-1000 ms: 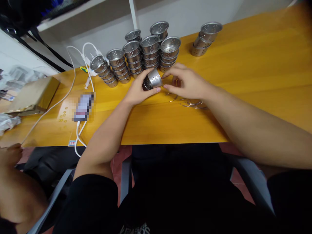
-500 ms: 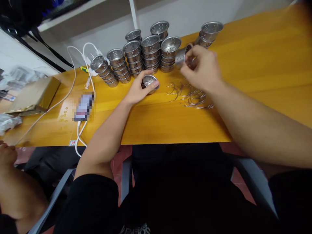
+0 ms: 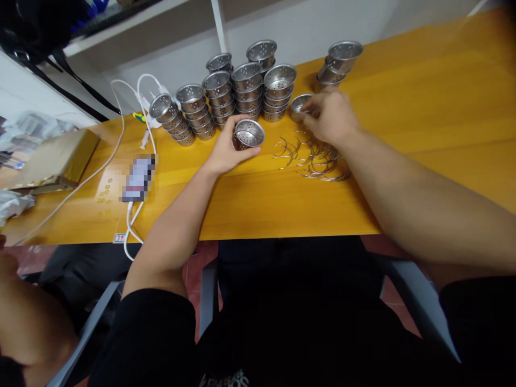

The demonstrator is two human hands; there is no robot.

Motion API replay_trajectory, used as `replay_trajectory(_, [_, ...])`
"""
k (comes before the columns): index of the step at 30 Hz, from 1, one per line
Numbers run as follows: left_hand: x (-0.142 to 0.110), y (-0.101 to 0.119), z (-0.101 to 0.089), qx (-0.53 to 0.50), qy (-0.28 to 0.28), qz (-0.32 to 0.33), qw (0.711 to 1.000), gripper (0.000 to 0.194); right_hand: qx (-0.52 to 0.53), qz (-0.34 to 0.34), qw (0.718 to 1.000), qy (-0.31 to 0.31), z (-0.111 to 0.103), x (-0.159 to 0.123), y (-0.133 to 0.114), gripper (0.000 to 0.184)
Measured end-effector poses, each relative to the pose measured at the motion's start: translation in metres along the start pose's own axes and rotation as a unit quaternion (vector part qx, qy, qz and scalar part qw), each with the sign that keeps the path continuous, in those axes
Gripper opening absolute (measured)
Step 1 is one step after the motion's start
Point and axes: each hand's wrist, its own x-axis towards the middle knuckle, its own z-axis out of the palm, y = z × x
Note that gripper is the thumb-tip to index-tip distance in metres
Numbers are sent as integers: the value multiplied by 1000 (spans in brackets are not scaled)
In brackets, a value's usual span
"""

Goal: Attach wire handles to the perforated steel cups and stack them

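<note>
In the head view, my left hand point(image 3: 226, 149) curls around a small perforated metal cup point(image 3: 249, 134), its fingers behind the cup and its thumb along the near side. The cup's mouth faces up and toward me. To the right, my right hand point(image 3: 332, 115) pinches the rim of a second perforated cup point(image 3: 299, 110), which sits upright at the table surface beside the stacks; its right side is hidden by my fingers. Curved thin wire handles point(image 3: 318, 161) lie in a loose pile just below my right hand.
Several stacks of perforated cups point(image 3: 246, 88) stand along the back of the wooden table point(image 3: 258, 209). A leaning stack point(image 3: 342, 59) is behind my right hand. Left are a phone point(image 3: 138, 179), white cable point(image 3: 129, 220), small yellow rings point(image 3: 105, 191) and cardboard box point(image 3: 56, 161). Another person's arm point(image 3: 32, 306) is at far left.
My right hand has lowered its cup from a tilted position in the air to upright at the table. The left cup's mouth now shows more fully, with the thumb lower on its near side.
</note>
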Motion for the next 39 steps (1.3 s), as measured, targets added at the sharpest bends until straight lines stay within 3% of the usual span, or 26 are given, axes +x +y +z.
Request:
replay_trajectory(5, [3,7,3,24,10,-16,1000,141,112,-143,983,36,-3,-13,-23,47])
replay_trajectory(8, [1,16,6,28,9,-20,999,139,158,-229,959,-49,2,-35,-54,44])
replay_trajectory(11, [-2,33,6,45,-14,-17,999,130,165,-257,945,-117,13,-52,-74,37])
replay_trajectory(14, [-3,50,2,73,-28,-13,997,125,160,-259,943,-134,21,-55,-76,25])
replay_trajectory(17, [-1,56,-2,91,-42,-6,995,124,173,-243,946,-123,20,-50,-68,26])
replay_trajectory(25, [4,56,-7,124,-68,27,990,122,166,-234,953,-98,19,-44,-59,46])
replay_trajectory(34, [7,48,-7,123,-81,64,987,120,182,-223,955,-74,30,-41,-55,44])
replay_trajectory(39, [7,47,-5,116,-79,53,989,118,190,-209,956,-83,31,-38,-53,36])
